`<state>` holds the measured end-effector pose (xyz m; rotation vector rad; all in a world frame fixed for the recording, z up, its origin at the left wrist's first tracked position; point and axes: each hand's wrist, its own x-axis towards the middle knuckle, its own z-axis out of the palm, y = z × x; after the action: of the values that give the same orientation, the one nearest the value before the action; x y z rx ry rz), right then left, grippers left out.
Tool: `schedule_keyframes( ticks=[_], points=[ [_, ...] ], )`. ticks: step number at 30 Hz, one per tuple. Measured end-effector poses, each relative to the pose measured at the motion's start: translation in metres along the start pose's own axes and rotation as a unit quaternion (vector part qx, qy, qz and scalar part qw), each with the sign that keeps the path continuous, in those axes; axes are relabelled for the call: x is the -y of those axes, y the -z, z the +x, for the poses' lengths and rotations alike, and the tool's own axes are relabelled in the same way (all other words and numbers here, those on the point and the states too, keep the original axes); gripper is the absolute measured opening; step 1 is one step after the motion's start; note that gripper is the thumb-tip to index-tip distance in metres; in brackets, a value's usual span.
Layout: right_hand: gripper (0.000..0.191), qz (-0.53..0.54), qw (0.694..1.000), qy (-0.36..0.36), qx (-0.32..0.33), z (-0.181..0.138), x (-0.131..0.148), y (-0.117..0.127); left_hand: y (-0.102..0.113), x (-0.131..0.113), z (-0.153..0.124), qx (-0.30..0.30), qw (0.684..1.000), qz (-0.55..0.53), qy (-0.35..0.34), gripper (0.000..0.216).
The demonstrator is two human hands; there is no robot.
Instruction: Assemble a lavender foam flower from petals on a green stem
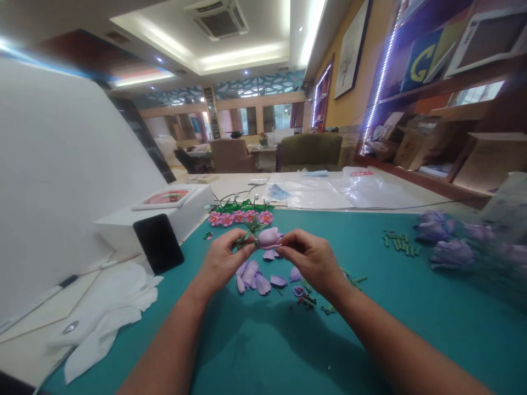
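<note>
Pinching a lilac flower (269,237), left grip (224,255) at leafy base, right grip (310,257) at tip, I have green mat (391,312) spreading rightward, pink blossoms (226,220) near its far edge.

From far away, I see one light purple flower (269,237) up in the air, tipped on its side. Its petals curl close together. Green leaves (252,227) stick out by my left hand (222,257); my right hand (310,255) pinches its other end.
</note>
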<state>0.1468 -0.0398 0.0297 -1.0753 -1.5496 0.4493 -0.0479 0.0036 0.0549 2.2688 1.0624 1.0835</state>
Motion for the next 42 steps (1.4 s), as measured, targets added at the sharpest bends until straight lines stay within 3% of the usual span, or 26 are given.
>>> schedule_keyframes(
  ticks=[10,16,23,28,37,42],
  points=[
    [0.012,0.016,1.000,-0.027,-0.001,-0.001,0.001,-0.002,-0.002,0.001,0.001,-0.007,1.000,-0.001,0.005,0.018],
    [0.026,0.057,0.995,-0.082,-0.017,0.002,-0.005,0.004,-0.006,0.005,0.001,-0.038,0.999,0.021,0.028,0.017],
    [0.034,0.099,0.987,-0.128,0.015,0.000,0.000,-0.003,-0.012,0.007,0.001,-0.050,0.996,0.050,0.057,0.012],
    [0.032,0.129,0.978,-0.161,0.036,-0.004,0.008,-0.012,-0.014,0.007,0.002,-0.020,0.997,0.031,0.063,0.011],
    [0.040,0.167,0.963,-0.206,0.038,-0.001,0.004,-0.009,-0.012,0.009,0.003,0.055,0.995,-0.042,0.072,0.039],
    [0.041,0.179,0.959,-0.220,0.023,-0.001,-0.003,-0.011,-0.013,0.006,0.002,0.088,0.990,-0.080,0.081,0.044]
  ],
)
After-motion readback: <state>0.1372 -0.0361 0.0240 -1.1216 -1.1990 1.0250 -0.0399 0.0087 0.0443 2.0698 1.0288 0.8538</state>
